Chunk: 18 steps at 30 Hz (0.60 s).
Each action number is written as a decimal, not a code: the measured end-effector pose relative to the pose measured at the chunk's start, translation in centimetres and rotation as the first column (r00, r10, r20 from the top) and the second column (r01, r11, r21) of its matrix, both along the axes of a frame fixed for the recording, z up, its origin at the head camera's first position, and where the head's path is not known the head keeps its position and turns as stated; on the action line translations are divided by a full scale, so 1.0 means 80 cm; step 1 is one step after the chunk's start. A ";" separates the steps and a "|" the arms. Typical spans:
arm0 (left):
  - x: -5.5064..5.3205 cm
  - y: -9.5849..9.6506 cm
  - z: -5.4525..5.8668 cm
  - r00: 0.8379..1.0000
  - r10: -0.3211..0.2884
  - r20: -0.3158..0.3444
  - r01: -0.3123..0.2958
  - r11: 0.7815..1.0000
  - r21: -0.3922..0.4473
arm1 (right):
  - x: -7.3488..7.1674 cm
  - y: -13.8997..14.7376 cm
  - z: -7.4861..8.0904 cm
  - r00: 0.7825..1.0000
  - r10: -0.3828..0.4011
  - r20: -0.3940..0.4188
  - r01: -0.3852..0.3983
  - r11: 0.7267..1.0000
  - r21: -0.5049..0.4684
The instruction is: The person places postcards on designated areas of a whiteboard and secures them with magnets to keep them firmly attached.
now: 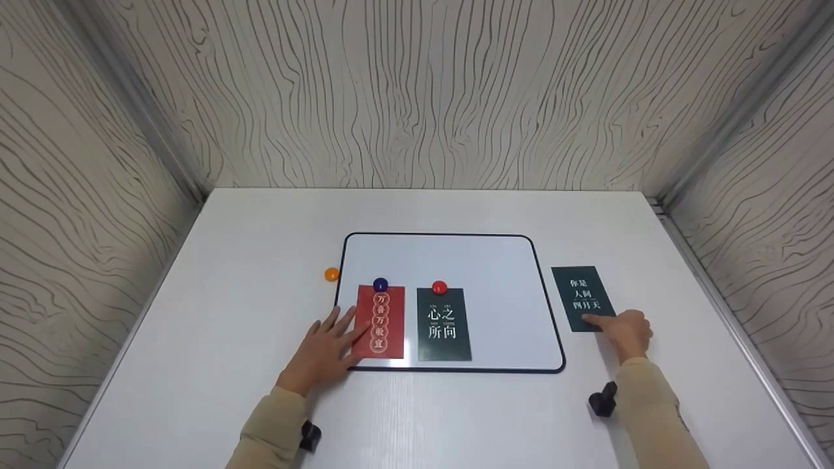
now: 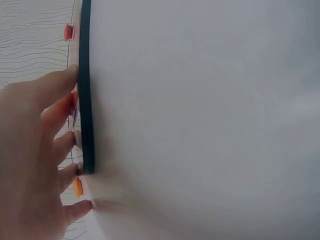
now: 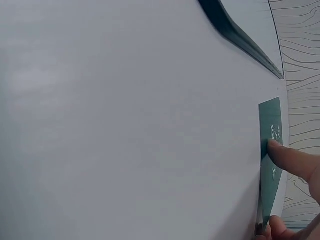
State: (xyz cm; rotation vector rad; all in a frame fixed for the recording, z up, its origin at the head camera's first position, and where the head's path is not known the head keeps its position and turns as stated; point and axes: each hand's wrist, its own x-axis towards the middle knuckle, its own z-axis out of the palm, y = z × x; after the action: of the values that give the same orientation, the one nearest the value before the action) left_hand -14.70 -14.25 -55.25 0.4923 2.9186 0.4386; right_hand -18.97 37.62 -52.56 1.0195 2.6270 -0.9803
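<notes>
My left hand (image 1: 324, 352) lies with fingers spread over the lower left of a red card (image 1: 395, 326) and the edge of a whiteboard (image 1: 508, 299). A round blue magnet (image 1: 380, 284) sits at the red card's top edge. Beside it on the board lies a dark green card (image 1: 445, 346) with white characters and a red magnet (image 1: 439, 287) at its top. To the right of the board, my right hand (image 1: 629, 332) pinches another dark green card (image 1: 575, 275) near its lower right corner. In the right wrist view the thumb (image 3: 292, 160) presses on that card's printed face.
An orange magnet (image 1: 331, 274) rests at the board's left border. The board has a thin black frame and lies on a white table (image 1: 273, 234). Patterned panels (image 1: 417, 98) enclose the table at the back and both sides. Black devices (image 1: 603, 400) are at both wrists.
</notes>
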 end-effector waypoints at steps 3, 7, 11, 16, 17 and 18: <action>-0.001 0.000 0.001 1.000 -0.004 0.009 0.004 1.000 -0.005 | 0.001 0.001 -0.001 1.000 -0.003 -0.019 0.003 1.000 -0.003; -0.002 0.000 0.000 1.000 0.001 0.019 -0.001 1.000 -0.009 | 0.004 0.004 -0.005 0.999 0.017 -0.050 -0.017 1.000 -0.007; -0.003 0.001 -0.001 1.000 0.011 0.027 -0.011 1.000 -0.002 | 0.004 0.008 -0.006 0.997 0.023 -0.073 -0.026 0.999 -0.030; -0.002 0.000 -0.002 1.000 -0.001 0.004 0.001 1.000 0.002 | 0.003 0.013 -0.003 0.996 -0.002 -0.084 -0.004 0.998 -0.063; -0.002 0.000 -0.001 1.000 -0.004 -0.001 0.004 1.000 0.003 | 0.002 0.013 -0.003 0.995 -0.018 -0.094 0.011 0.997 -0.072; -0.002 -0.001 -0.001 1.000 -0.005 -0.003 0.005 1.000 0.003 | 0.002 0.014 -0.002 0.994 -0.036 -0.105 0.027 0.996 -0.080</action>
State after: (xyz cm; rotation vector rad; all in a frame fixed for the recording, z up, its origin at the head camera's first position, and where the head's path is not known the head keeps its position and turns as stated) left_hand -14.83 -14.29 -55.34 0.5015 2.9189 0.4423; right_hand -18.84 38.73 -52.72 1.0204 2.6397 -1.1666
